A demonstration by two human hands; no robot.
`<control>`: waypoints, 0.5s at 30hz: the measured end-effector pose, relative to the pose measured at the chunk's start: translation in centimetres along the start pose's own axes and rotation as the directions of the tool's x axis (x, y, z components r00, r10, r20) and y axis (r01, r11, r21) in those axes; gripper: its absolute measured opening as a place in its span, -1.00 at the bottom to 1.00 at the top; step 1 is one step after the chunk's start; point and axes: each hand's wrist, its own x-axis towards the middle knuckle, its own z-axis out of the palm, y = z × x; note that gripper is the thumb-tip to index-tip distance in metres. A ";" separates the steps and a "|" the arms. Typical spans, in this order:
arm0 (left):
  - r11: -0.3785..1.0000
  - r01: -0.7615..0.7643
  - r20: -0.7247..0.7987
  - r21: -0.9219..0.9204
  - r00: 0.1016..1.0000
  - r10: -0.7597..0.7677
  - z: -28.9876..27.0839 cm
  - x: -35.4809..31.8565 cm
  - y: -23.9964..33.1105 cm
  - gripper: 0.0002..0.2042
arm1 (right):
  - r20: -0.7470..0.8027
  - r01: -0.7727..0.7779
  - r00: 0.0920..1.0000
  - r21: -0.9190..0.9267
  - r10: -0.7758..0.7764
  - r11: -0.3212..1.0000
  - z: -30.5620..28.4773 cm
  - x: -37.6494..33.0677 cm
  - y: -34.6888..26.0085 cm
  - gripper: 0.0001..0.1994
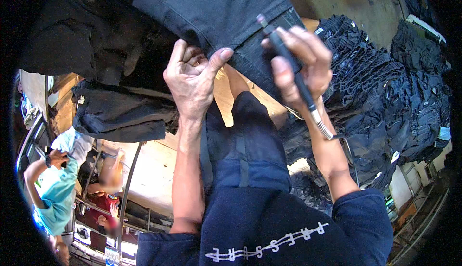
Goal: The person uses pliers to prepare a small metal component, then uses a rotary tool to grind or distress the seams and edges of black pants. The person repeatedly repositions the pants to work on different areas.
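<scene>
A dark blue-black denim garment with a stitched hem band hangs spread out at the top, above my lap. At its lower edge is my left hand, its fingers curled in and the thumb lying along the cloth. In my right hand is a slim black rotary grinder handpiece, gripped like a pen. A small pinkish tip points up at the hem area, and a metal spring sleeve with a thin cord trails from the lower end. The hand is slightly blurred; whether the tip touches the cloth I cannot tell.
A large heap of crumpled dark garments lies at my right. More dark cloth hangs over a support at the left. A person in a light blue top and another in dark red are beyond, at lower left.
</scene>
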 end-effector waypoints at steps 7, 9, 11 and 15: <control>0.987 -0.017 0.008 -0.160 1.000 0.018 0.2 0.0 -0.6 -0.59 | 0.220 0.040 0.975 -0.029 -0.033 0.999 -0.2 -1.2 0.0 -0.75; 0.985 -0.039 0.008 -0.166 0.999 0.041 0.3 0.0 -0.9 -0.59 | 0.252 0.052 0.967 -0.032 -0.043 0.998 -0.3 -1.2 -0.3 -0.72; 0.985 -0.049 0.012 -0.165 0.999 0.051 0.2 0.0 -1.3 -0.58 | 0.217 0.048 0.976 -0.058 -0.034 0.997 -0.2 -1.3 -0.3 -0.73; 0.982 -0.053 0.014 -0.179 0.998 0.056 0.0 0.1 -1.6 -0.57 | 0.122 0.020 0.993 -0.101 -0.008 0.995 -0.1 -1.4 0.2 -0.74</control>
